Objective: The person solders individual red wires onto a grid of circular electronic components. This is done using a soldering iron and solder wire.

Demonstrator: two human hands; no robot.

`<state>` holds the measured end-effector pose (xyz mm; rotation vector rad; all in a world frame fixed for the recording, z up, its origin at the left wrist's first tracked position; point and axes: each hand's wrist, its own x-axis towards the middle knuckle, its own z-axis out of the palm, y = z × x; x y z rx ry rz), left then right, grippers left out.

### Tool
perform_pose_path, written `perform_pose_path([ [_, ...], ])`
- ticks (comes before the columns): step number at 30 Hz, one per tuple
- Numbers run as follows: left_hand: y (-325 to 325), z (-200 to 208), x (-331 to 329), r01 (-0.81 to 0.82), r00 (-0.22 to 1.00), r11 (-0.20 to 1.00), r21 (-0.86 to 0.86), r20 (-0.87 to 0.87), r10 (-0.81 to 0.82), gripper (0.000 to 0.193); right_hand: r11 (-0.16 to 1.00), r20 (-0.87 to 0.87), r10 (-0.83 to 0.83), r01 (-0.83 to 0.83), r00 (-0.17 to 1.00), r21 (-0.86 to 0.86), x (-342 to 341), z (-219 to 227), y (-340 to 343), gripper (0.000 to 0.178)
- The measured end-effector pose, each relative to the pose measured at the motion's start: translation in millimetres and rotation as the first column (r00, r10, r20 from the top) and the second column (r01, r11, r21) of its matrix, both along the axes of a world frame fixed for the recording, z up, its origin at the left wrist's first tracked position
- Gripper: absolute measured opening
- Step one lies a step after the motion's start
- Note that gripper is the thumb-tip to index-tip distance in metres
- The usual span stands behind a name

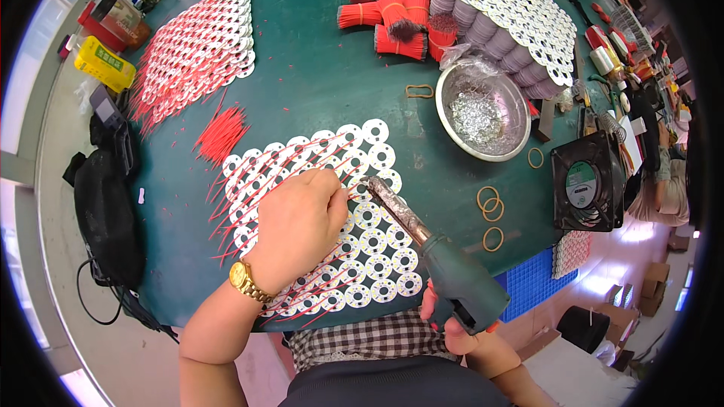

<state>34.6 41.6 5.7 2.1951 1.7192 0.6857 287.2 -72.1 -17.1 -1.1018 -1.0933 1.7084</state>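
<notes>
My right hand (pixel 456 335) is wrapped round the grip of a dark green soldering gun (pixel 464 279). The gun's metal barrel slants up and left, and its tip is over a round white LED circuit board close to my left fingertips. My left hand (pixel 298 215) is closed in a pinch above a panel of these round boards (pixel 377 265). What its fingers hold is hidden. Thin red wires (pixel 234 230) lie across many of the boards, their ends sticking out past the left edge. A gold watch (pixel 247 282) is on my left wrist.
Loose red wires (pixel 222 136) lie beyond the panel. Wired boards (pixel 200 49) are stacked far left, bare ones (pixel 513 11) far right beside red wire bundles (pixel 400 11). A metal bowl (pixel 490 147), rubber bands (pixel 492 239) and a black fan (pixel 588 185) stand to the right.
</notes>
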Motion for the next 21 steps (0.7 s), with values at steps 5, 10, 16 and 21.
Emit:
perform_pose_path([
  [5,-1,2,-4,0.013,0.999,1.000,-0.006,-0.048,-0.014,0.014,0.998,0.038,0.057,-0.058,0.998,0.013,1,0,1,0.039],
  [10,1,2,0,0.023,0.999,1.000,-0.008,-0.045,-0.023,0.014,0.991,0.067,0.056,-0.047,0.996,-0.122,-1,6,2,0.073],
  [16,1,2,-1,0.021,0.999,0.999,-0.024,-0.042,-0.022,0.015,0.995,0.122,0.101,-0.100,0.987,-0.018,5,-1,1,0.031],
  [21,1,3,-1,0.020,0.999,0.999,-0.031,-0.037,-0.022,0.015,0.994,-0.010,0.088,-0.088,0.996,-0.062,6,-8,-1,0.079],
])
